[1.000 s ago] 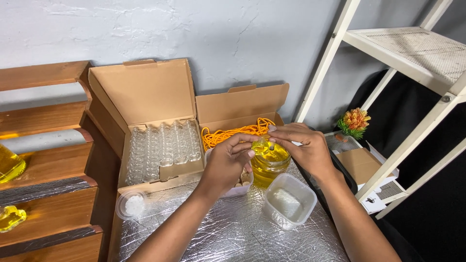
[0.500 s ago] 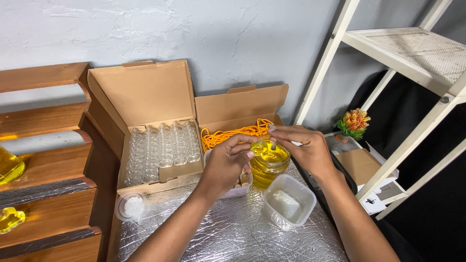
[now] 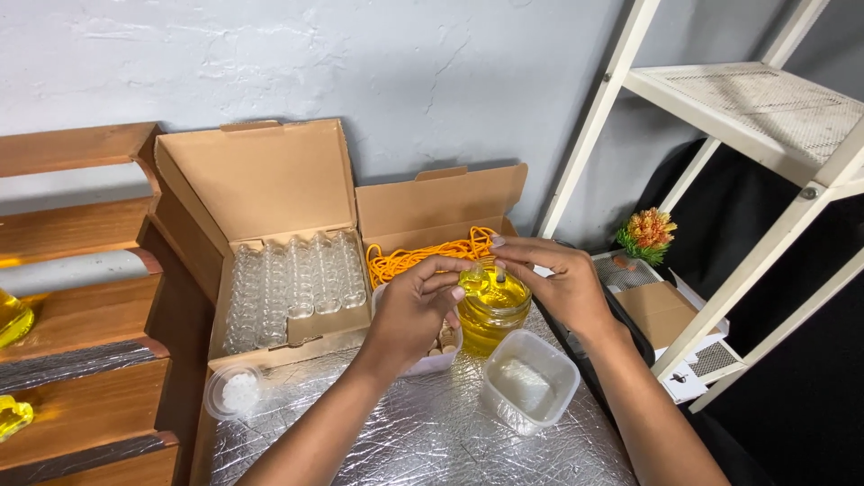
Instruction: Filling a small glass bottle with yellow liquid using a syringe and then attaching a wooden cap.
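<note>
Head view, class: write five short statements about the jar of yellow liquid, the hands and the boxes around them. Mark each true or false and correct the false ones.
1. Both hands, left hand and right hand, meet above the jar of yellow liquid. True.
2. The larger cardboard box holds rows of small clear bottles. True.
3. The smaller cardboard box holds blue ribbon. False: it holds orange cord.
4. The square clear container stands on bare wood. False: it stands on crinkled silver foil.
5. The jar is closed with a lid. False: its mouth is open.
</note>
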